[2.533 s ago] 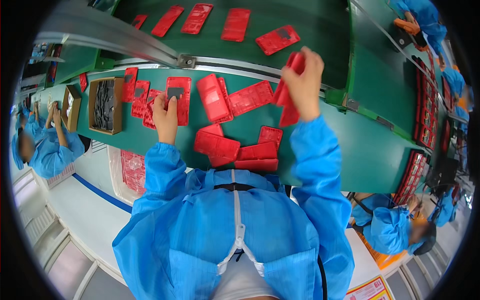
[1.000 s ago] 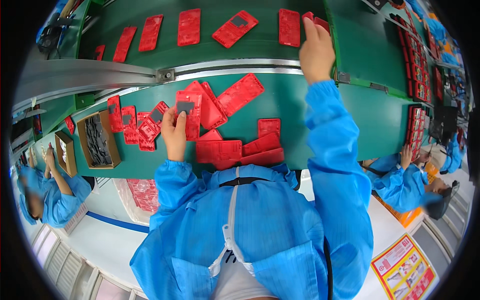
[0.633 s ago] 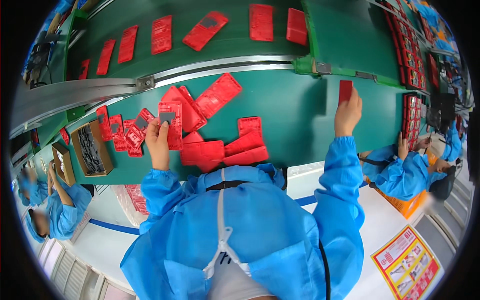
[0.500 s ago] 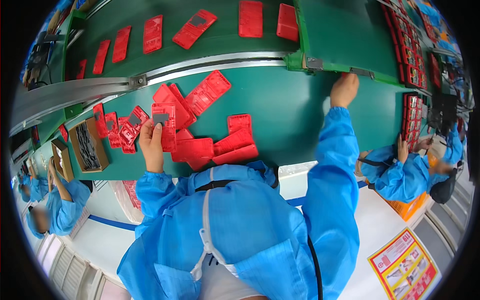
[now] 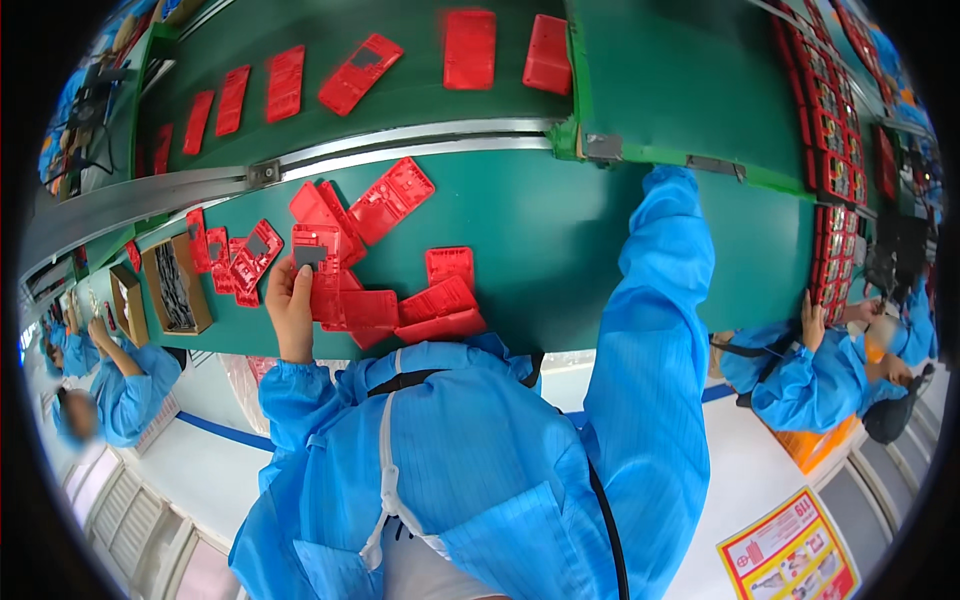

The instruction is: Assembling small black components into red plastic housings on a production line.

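The right arm has swung out over the tabletop (image 5: 560,250), its grip hidden, while the left hand (image 5: 290,310) pinches one red phone shell (image 5: 318,262) above the unsorted pile (image 5: 420,305).

The right arm, raised with a red tray at 1 o'clock 2.5 s ago, is now stretched flat across the green table (image 5: 560,230) toward 12 o'clock; the right hand is hidden past the sleeve (image 5: 655,300) end, and no tray is seen in it. Two red trays (image 5: 548,52) are now lined up on the upper belt at 12 o'clock. The left hand (image 5: 290,305) has been kept on the red tray (image 5: 318,262) at 10 o'clock.
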### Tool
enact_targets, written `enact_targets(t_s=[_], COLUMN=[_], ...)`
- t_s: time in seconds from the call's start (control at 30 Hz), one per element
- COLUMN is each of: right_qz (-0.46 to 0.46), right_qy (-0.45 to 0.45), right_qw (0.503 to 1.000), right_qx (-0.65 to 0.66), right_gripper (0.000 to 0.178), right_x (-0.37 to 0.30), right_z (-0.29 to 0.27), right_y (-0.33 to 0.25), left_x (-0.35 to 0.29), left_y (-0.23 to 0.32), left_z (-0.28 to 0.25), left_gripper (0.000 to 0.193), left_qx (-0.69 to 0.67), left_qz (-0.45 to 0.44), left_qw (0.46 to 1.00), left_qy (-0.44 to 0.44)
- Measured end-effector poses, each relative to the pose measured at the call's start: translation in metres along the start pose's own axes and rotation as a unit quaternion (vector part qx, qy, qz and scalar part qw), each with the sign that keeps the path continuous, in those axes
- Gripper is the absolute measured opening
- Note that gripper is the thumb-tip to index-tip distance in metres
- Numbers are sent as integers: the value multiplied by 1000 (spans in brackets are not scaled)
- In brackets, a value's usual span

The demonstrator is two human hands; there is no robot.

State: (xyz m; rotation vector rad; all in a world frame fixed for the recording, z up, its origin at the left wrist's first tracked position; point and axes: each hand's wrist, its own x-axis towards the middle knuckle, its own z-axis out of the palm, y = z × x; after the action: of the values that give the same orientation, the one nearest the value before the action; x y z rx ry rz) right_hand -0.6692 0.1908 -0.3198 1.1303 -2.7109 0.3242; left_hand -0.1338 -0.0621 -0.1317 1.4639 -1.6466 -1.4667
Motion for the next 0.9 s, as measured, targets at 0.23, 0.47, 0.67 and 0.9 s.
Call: enact_targets(t_s=[0.23, 0.47, 0.67, 0.9], right_qz=[65, 178, 84, 125], right_qy=[-9, -28, 45, 69], right_qw=[992, 970, 970, 985], right_qx=[106, 164, 223, 101], right_gripper=[25, 24, 20, 63], right_x=[-54, -34, -118, 38], right_z=[-48, -56, -144, -120], right_y=[-6, -26, -190, -313], left_x=[-12, 3, 21, 24], left_y=[1, 9, 3, -6], left_z=[-11, 1, 1, 0], left_gripper=[26, 26, 27, 27], left_qx=[34, 44, 16, -29], left_qz=[-19, -28, -8, 41], left_qw=[999, 999, 999, 993], left_qy=[2, -9, -50, -102])
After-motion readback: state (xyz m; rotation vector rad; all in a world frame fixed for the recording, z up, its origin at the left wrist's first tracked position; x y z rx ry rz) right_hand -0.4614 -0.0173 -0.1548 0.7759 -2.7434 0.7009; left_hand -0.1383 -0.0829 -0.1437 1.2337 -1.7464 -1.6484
